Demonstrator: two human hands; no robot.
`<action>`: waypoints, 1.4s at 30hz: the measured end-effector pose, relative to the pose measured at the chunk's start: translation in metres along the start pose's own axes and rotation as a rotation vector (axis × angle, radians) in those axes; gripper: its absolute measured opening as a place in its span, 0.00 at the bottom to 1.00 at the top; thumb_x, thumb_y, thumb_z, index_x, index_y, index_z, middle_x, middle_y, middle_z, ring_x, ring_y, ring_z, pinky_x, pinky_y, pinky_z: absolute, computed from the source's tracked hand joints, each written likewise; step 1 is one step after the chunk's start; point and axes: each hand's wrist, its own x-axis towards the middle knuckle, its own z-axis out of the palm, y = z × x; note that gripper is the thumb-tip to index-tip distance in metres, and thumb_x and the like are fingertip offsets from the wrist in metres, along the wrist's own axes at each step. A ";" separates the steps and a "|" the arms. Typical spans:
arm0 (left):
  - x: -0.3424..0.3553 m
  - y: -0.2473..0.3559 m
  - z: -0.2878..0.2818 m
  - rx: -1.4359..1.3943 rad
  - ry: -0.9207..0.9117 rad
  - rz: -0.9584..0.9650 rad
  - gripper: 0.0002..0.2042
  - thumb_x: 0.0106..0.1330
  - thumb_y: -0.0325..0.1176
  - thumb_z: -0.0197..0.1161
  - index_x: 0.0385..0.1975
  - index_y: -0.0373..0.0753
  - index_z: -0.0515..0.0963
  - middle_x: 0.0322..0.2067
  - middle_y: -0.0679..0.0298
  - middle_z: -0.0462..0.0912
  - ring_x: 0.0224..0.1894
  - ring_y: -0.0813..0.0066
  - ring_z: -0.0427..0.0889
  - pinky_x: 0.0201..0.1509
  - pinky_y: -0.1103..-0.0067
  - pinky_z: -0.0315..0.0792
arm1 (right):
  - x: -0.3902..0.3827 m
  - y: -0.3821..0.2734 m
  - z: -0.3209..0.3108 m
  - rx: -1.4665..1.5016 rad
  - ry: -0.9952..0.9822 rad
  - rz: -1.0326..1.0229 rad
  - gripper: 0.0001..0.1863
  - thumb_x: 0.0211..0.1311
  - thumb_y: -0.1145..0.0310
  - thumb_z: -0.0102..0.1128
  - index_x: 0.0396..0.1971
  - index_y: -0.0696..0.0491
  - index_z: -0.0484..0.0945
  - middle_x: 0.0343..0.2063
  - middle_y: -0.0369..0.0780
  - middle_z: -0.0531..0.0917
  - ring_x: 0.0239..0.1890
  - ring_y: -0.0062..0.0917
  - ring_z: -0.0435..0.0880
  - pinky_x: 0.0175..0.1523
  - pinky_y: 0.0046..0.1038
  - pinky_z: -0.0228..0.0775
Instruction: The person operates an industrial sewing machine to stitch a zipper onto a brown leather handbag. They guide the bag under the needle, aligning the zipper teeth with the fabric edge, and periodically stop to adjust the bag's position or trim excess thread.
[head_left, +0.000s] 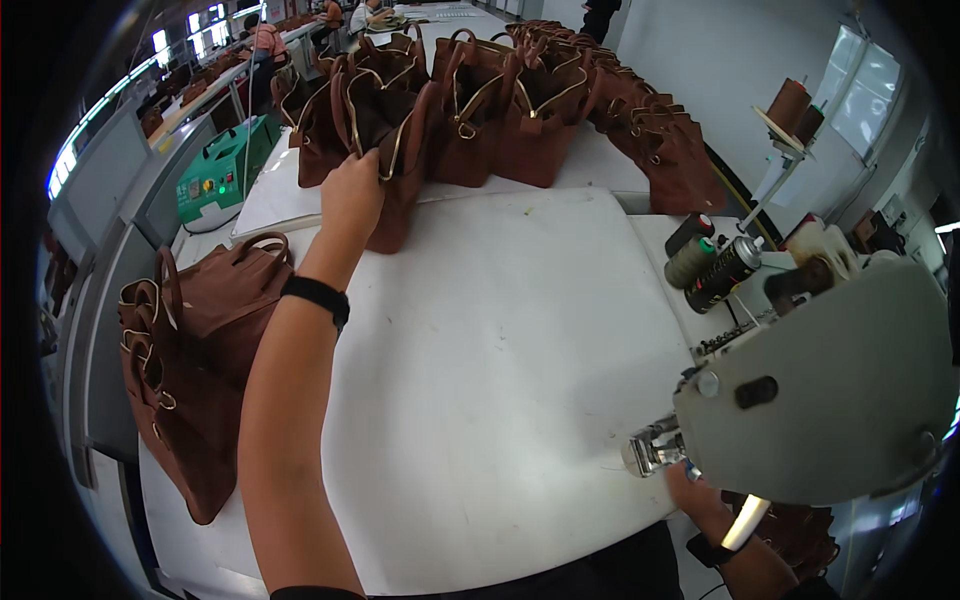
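Observation:
My left arm reaches forward over the white table [470,400]. At its end my left hand [352,192] is closed on the near side of a brown handbag [398,205], close to the gold zipper of its gaping top. More brown handbags [545,150] stand upright just behind and to the right of it. Low on the right, my right hand [690,488] is beside the needle end of the grey sewing machine [820,390]. The machine hides its fingers, so what they hold, if anything, cannot be seen.
Brown bags [215,310] stand at the table's left edge. A row of bags [660,140] runs along the far right. Thread spools [690,262] and a black spray can [725,275] lie behind the machine. A green box [228,172] sits far left. Other people work in the background.

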 end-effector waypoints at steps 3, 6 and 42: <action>0.030 -0.001 0.037 0.029 0.045 -0.048 0.13 0.64 0.24 0.59 0.47 0.39 0.83 0.36 0.50 0.87 0.41 0.45 0.88 0.46 0.56 0.81 | 0.000 -0.002 0.001 -0.013 -0.037 0.021 0.08 0.61 0.70 0.67 0.35 0.58 0.83 0.29 0.42 0.83 0.33 0.33 0.83 0.40 0.33 0.75; 0.067 -0.019 0.064 -0.057 -0.160 -0.220 0.24 0.65 0.32 0.66 0.62 0.38 0.76 0.54 0.40 0.82 0.55 0.41 0.84 0.57 0.58 0.80 | 0.005 -0.006 0.003 -0.017 -0.068 0.026 0.07 0.62 0.70 0.66 0.35 0.58 0.82 0.27 0.40 0.82 0.32 0.29 0.81 0.38 0.32 0.73; -0.290 0.194 -0.461 -2.176 -0.604 0.189 0.09 0.74 0.24 0.63 0.44 0.22 0.84 0.42 0.44 0.87 0.40 0.53 0.88 0.46 0.68 0.82 | 0.038 0.000 -0.002 -0.076 0.077 -0.106 0.16 0.69 0.60 0.66 0.45 0.58 0.81 0.31 0.49 0.85 0.34 0.47 0.85 0.43 0.40 0.77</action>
